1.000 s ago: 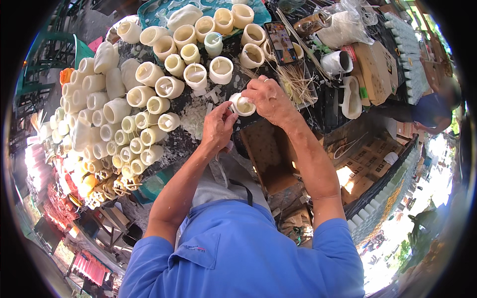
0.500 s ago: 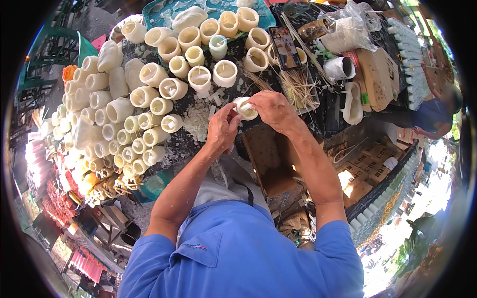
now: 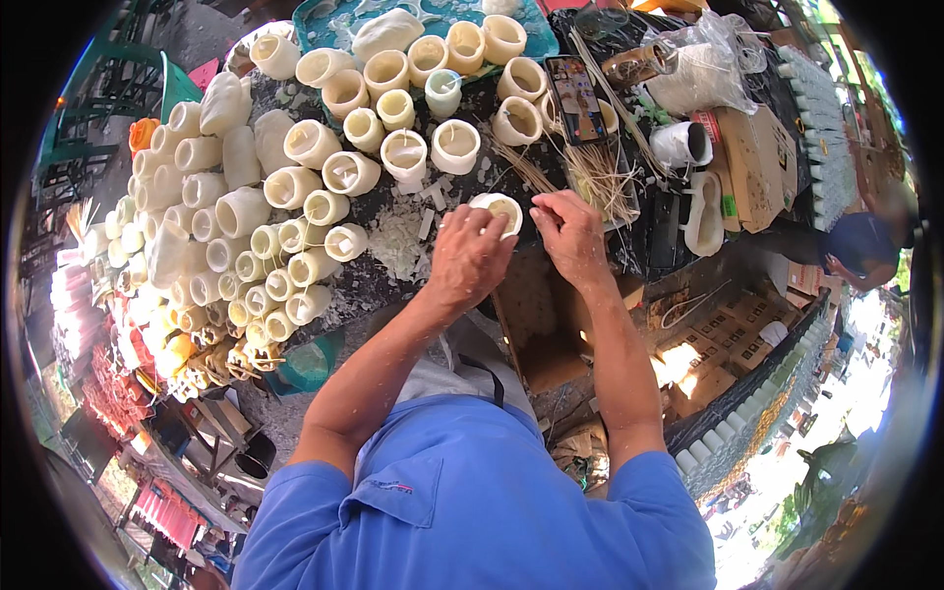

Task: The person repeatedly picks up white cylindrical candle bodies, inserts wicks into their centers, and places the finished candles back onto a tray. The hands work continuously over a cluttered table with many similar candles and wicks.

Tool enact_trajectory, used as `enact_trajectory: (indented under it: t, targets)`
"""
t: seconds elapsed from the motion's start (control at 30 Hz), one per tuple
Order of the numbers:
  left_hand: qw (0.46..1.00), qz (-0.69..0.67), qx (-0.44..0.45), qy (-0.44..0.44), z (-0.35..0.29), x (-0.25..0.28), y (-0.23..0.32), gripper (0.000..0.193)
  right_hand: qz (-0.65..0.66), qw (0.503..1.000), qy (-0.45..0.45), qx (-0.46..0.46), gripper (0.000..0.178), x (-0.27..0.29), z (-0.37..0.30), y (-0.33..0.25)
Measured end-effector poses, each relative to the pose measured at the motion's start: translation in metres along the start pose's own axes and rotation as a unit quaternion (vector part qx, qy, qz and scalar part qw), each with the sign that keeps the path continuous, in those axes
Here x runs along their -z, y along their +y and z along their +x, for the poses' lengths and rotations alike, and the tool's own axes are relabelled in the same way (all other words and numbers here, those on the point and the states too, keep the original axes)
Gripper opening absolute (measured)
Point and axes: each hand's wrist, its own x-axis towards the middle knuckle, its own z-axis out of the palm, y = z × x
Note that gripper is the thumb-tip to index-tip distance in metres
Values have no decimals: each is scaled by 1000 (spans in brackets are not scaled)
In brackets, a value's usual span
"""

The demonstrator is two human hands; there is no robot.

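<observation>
The left hand (image 3: 470,254) is curled around a small cream-coloured candle cup (image 3: 497,210), its fingers bent over the near side and wrapped against the wall so the cup sits in a closed grip just above the front edge of the dark table (image 3: 661,236). The right hand (image 3: 570,234) meets it from the other side, fingers drawn together with the tips at the cup's rim, pinched nearly closed; whether anything thin sits between those fingertips cannot be made out. The cup's open top faces up and shows a pale yellowish filling. Just beyond the hands lie white wax scraps (image 3: 401,241) scattered on the table, and to the right a loose bundle of thin pale sticks (image 3: 590,177). Farther back stand several upright cups in rows (image 3: 433,147), and to the left a big heap of the same cups (image 3: 246,236) lies on its side, stacked close together. A phone (image 3: 575,98) lies near the back, beside a white mug (image 3: 685,146) and cardboard boxes (image 3: 757,162).
</observation>
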Motion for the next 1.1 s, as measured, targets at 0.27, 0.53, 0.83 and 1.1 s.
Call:
enact_trajectory:
  t: [0.27,0.53,0.83,1.1]
  targets:
    - [979,-2,201,25,-15,15,-31,17,37,990,-64,-118,16,-43,-91,-13]
    - [951,187,217,-119,-22,10,-76,25,120,976,-82,-164,27,-98,-122,-24]
    - [934,-163,171,-268,-24,71,3,23,277,944,-25,-180,32,-67,-98,-48]
    - [995,-2,-48,-88,34,25,-6,24,114,974,142,-137,26,-40,-49,-27]
